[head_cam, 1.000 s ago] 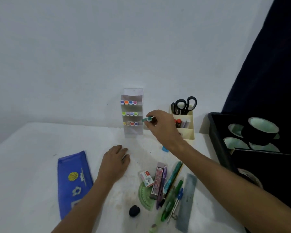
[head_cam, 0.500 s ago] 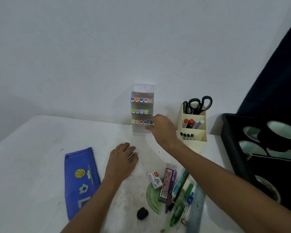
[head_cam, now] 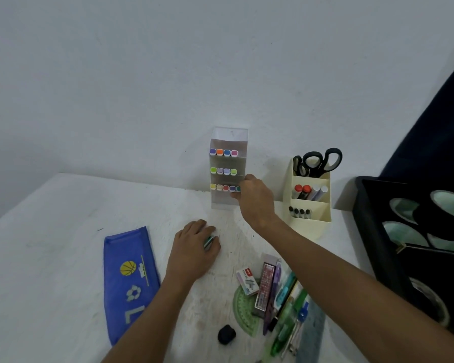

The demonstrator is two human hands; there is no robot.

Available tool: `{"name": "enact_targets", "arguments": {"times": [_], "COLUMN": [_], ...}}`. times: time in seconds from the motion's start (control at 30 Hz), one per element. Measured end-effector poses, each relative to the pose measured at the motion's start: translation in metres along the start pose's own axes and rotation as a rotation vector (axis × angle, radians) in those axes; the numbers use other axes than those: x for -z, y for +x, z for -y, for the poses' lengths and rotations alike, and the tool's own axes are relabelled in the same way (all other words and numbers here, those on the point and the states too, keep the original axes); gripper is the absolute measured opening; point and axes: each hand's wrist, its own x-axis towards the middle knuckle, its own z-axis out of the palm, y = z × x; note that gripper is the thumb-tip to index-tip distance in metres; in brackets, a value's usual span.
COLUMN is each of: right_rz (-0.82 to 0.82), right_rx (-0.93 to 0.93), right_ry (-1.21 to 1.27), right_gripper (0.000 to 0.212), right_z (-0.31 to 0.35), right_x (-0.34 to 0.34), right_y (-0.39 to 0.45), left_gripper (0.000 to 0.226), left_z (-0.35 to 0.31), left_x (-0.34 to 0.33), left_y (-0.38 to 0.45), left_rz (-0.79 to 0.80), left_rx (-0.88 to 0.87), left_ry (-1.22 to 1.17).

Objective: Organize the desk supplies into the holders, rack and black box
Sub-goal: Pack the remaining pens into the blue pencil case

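We count four, four and five marker caps in the rack (head_cam: 229, 169). Our right hand (head_cam: 254, 197), at its four o'clock, pinches the fifth, green marker (head_cam: 238, 189); our left hand (head_cam: 194, 248) curls over pens (head_cam: 208, 241), count unclear.

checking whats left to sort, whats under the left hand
A thin green-and-silver item, perhaps a marker, peeks from under the fingers of the left hand on the white table. Most of it is covered by the hand, so its type and length cannot be told.
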Motion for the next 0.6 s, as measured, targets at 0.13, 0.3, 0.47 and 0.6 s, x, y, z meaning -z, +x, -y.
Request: {"name": "enact_targets", "arguments": {"times": [0.13,0.3,0.47,0.6], "right_rz": [-0.001,0.027,0.051,0.203], "right_rx": [0.011,0.008,-0.055,0.008], "right_ry": [-0.006,0.049,0.194,0.302], "right_gripper": [0.028,0.028,0.037,0.024], "right_z": [-0.001,0.001,0.017,0.044], "right_x": [-0.003,0.001,-0.016,-0.024], "right_y": [-0.003,-0.017,-0.066,-0.089], "left_gripper": [0.049,0.055,0.056,0.040], "left_z": [-0.001,-0.004,-0.013,-0.017], "left_x": [0.003,0.007,0.020,0.053], "left_y": [-0.002,-0.002,-0.002,-0.005], "left_rz": [0.016,0.013,0.016,-0.077], "left_rx": [0.017,0.029,0.079,0.402], "left_ry": [-0.010,0.004,-0.201,-0.526]}}
